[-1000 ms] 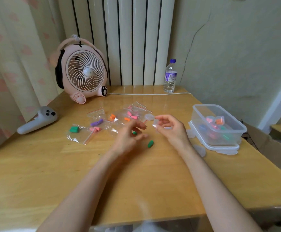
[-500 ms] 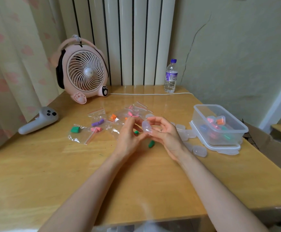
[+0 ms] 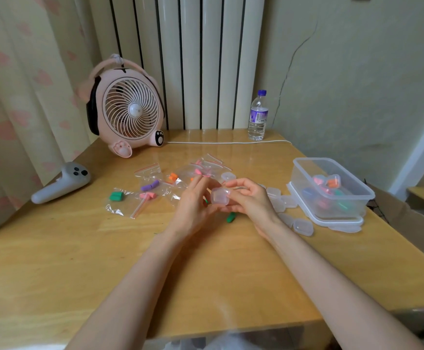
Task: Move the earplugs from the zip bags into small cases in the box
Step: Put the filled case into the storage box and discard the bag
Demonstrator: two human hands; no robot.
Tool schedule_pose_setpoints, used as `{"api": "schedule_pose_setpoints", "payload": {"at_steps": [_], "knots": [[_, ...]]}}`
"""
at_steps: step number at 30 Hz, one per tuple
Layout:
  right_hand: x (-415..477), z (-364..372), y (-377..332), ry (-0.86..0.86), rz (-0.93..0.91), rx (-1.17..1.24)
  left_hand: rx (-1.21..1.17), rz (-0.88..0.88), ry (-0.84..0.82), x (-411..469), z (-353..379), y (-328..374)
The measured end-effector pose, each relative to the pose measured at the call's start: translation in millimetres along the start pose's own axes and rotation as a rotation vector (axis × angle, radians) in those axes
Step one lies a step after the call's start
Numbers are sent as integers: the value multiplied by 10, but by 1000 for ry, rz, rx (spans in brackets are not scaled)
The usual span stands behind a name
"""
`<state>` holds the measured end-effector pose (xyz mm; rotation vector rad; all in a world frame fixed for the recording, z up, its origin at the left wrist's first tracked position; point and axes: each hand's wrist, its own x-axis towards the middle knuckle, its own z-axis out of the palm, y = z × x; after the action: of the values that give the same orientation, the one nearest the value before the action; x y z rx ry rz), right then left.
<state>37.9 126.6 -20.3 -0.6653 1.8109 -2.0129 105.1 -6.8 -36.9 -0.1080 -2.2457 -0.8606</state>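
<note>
Small case (image 3: 220, 196) between left hand (image 3: 193, 210) and right hand (image 3: 252, 204), green earplug (image 3: 231, 217) below.

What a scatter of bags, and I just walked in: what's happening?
A person's right hand grips a small clear case; the left hand is up against it, a bit of green showing between. One green earplug lies on the table below. Filled cases sit in the box; several zip bags hold earplugs.
</note>
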Motion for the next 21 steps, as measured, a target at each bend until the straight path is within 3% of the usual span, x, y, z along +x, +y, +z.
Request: {"api": "schedule_pose_setpoints", "payload": {"at_steps": [3,6,9,14,21], "knots": [[25,-10,-32,-31,17,-19,-24,-39,-4,3,-7,-4],[103,11,-50,15,-4,-141,-57,-163,101,20,-55,-14],[232,50,25,36,-81,-520,-107,-345,215,38,-171,-93],[315,219,154,-208,-208,-962,-103,-391,213,13,-196,-198],[357,236,103,-131,-220,-931,-112,-414,246,21,-171,-209]]}}
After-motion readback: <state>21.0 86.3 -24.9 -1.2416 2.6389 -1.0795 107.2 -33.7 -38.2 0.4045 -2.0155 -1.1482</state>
